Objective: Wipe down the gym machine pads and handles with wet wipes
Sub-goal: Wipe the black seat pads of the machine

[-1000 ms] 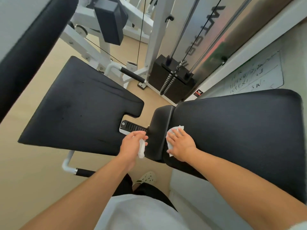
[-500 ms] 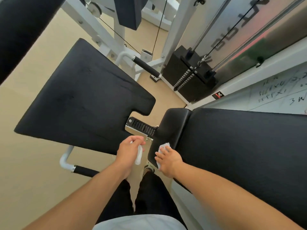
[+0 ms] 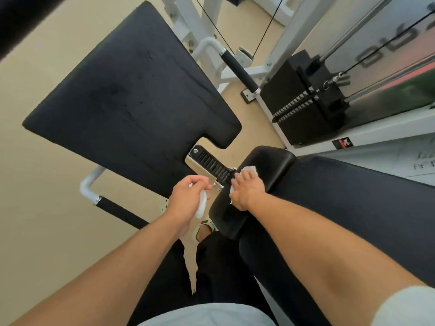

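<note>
Weight stack (image 3: pixel 306 97) and handle (image 3: pixel 237 71) flank seat pad (image 3: pixel 131 95).

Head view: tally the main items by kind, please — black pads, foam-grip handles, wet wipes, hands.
Black pads: 3: notched pad, rounded end pad, long pad
Foam-grip handles: 2: upper handle, lower handle
Wet wipes: 2: right-hand wipe, left-hand wipe
Hands: 2: left hand, right hand
Total: 9
</note>
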Action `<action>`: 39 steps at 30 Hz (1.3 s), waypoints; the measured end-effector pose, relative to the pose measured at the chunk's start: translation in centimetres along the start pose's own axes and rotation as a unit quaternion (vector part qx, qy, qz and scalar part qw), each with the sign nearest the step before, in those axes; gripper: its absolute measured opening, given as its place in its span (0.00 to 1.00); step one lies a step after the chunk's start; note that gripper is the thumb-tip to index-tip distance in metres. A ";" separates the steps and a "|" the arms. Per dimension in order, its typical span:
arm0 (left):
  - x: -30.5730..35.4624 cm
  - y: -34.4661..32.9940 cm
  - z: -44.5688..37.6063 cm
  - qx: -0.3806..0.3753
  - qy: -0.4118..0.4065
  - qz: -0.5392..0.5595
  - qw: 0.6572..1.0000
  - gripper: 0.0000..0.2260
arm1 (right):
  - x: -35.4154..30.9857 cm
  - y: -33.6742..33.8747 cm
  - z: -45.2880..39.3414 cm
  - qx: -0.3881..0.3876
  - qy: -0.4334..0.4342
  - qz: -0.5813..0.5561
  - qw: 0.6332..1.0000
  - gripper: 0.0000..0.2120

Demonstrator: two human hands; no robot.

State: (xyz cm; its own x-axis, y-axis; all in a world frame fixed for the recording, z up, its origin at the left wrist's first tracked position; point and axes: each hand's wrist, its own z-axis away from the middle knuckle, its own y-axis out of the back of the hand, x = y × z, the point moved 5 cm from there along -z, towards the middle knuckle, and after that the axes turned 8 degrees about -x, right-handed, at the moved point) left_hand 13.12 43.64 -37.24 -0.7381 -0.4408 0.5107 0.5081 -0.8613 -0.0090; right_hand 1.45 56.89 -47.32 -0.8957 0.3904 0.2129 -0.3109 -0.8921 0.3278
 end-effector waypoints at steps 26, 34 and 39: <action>-4.4 3.4 -0.7 0.050 0.005 0.015 0.999 0.05 | -8.3 -1.2 -2.6 -0.038 0.076 0.082 0.993 0.29; -2.0 1.8 0.9 0.009 -0.006 -0.003 1.000 0.06 | -10.6 -3.6 1.5 -0.071 0.124 0.063 0.988 0.31; 0.6 -0.7 1.0 -0.025 -0.025 -0.022 0.999 0.05 | 0.1 -0.3 1.7 -0.037 0.025 -0.008 0.999 0.30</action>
State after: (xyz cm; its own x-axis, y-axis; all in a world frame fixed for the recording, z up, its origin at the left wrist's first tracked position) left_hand 12.74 44.26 -36.05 -0.7360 -0.3900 0.5533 0.4518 -0.8917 -0.0277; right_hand 1.99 57.58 -45.83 -0.9046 0.3943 0.1619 -0.3458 -0.9009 0.2622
